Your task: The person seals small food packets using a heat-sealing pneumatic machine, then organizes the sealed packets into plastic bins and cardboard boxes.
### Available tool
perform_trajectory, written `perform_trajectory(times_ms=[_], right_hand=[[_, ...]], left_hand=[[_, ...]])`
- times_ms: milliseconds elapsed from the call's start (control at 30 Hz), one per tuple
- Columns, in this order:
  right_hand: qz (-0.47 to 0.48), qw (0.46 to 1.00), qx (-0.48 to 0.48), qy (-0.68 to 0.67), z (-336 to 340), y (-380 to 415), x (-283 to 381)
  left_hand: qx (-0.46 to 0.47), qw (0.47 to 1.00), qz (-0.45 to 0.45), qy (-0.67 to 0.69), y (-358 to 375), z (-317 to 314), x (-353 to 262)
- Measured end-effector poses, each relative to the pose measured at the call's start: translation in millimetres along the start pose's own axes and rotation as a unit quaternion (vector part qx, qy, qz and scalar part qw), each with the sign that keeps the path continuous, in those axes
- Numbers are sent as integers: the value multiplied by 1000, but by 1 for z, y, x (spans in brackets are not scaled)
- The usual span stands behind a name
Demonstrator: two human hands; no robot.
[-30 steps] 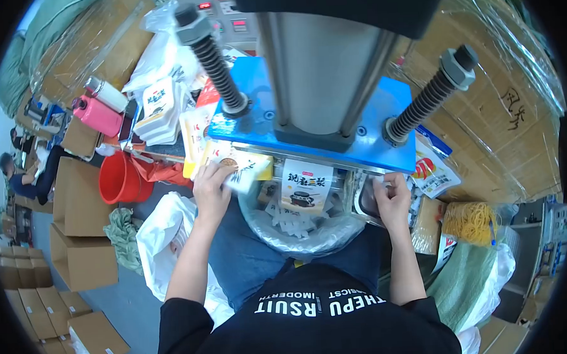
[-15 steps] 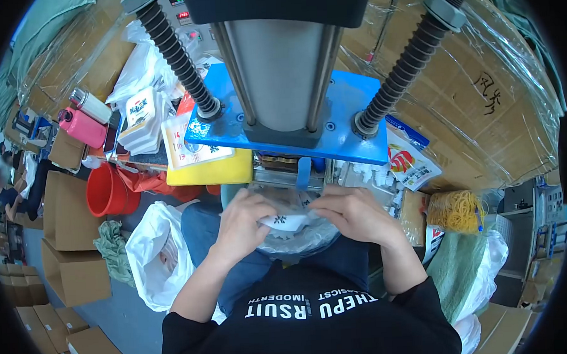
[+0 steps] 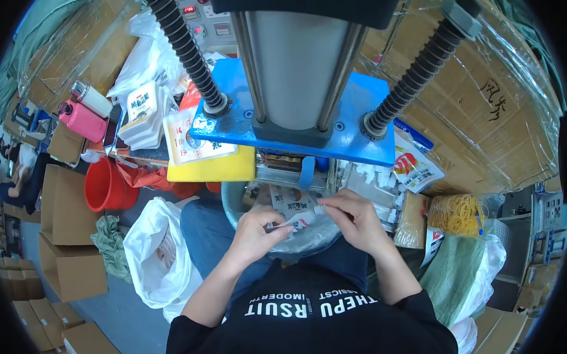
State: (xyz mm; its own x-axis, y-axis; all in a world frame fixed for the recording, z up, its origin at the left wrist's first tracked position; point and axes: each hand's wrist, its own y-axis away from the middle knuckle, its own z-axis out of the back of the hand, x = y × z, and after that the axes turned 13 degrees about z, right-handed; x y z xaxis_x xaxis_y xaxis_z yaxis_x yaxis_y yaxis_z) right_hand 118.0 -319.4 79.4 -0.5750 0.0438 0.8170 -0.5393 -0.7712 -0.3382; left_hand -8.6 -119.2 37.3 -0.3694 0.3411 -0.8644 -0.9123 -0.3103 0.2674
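Note:
A white printed pouch [image 3: 303,221] is stretched between my two hands, above a tub [image 3: 232,208] lined with clear plastic. My left hand [image 3: 255,235] pinches one edge of it between thumb and fingers. At the other end, the fingers of my right hand [image 3: 355,217] are closed by a small white ribbed piece [image 3: 319,209] that looks like a spout. More printed pouches [image 3: 287,199] lie in the tub behind it. Just beyond the tub is a press with a blue plate [image 3: 288,135] and a blue strap [image 3: 307,173] hanging below.
Spring-wound posts [image 3: 412,73] flank the press cylinder. Stacked pouches [image 3: 143,113] and a yellow block [image 3: 213,166] are to the left, above a red bucket [image 3: 105,185] and a white bag [image 3: 154,252]. Yellow rubber bands [image 3: 455,215] and a large carton [image 3: 482,99] stand right. Another person sits far left.
The pouch has turned so that its white ribbed end shows by my right hand. My left hand has shifted slightly right and down. The printed pouches in the tub are now easier to see.

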Motion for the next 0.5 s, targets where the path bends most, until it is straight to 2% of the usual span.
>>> perform_trajectory(times_ms=[33,67,133,167,200,233,267,333,367,500], right_hand=[[11,997,63,32,3,3,-3],[7,998,62,28,5,5,-5],[34,983,172,53,11,4,-9],[33,983,169,55,12,4,-6],[-34,992,118,14,13,3,-1],[-99,992,68,-29,13,1,2],[-96,992,71,-29,14,1,-1],[-107,988,-99,-53,14,8,-16],[-105,981,-146,-71,13,15,-35],[-121,965,-191,-132,21,24,-40]], left_hand=[[33,999,-14,2,1,0,4],[36,999,-9,0,3,0,9],[188,977,94,21,2,-1,16],[210,962,146,97,3,-3,16],[210,962,143,97,1,-5,15],[206,950,177,156,-1,-5,14],[198,933,211,216,-1,-5,14],[177,930,197,257,-8,-12,25],[162,921,190,297,-12,-12,26],[123,879,191,419,-34,-8,20]])
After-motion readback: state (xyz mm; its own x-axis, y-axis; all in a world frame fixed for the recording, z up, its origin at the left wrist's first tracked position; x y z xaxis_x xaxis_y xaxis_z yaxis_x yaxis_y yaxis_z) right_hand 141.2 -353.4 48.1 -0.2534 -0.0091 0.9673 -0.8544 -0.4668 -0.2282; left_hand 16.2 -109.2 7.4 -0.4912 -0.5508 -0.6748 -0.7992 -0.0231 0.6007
